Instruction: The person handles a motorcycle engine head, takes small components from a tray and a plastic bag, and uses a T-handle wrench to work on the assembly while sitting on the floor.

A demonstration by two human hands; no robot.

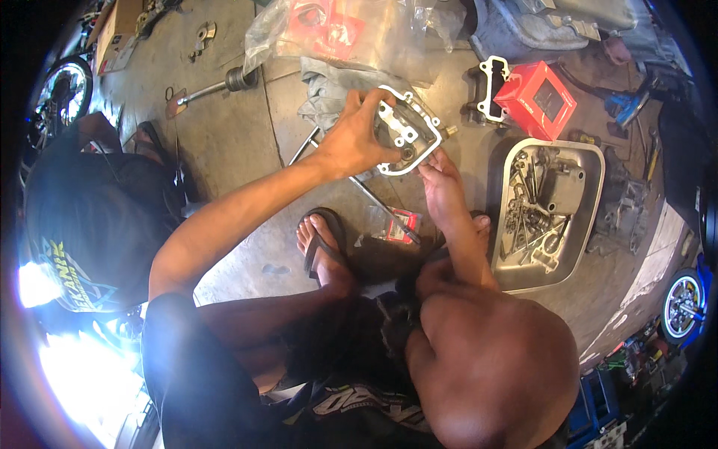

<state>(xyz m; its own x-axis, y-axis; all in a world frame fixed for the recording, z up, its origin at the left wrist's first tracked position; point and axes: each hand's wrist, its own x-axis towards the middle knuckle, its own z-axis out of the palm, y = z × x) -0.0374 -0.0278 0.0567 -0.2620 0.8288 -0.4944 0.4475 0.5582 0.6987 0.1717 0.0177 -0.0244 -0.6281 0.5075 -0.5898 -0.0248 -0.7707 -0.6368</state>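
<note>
Above the floor, at the middle of the view, I hold a metal engine cylinder head [404, 132] with a bright white rim around its open face. My left hand [351, 141] is closed over its left side, with fingers along the upper edge and the thumb by the lower edge. At the lower right edge, my right hand [443, 183] grips it from below, its fingers partly hidden behind the part. A grey cloth [323, 93] lies just behind my left hand. Below the part, a long metal bar tool [385, 209] rests on the floor.
A metal tray [511, 278] of engine parts and bolts stands at right. Behind it are a red box [536, 99] and a white-rimmed frame-shaped part [492, 88]. Clear plastic packaging [389, 37] lies at the back. Another person in a dark shirt [105, 217] is close on the left.
</note>
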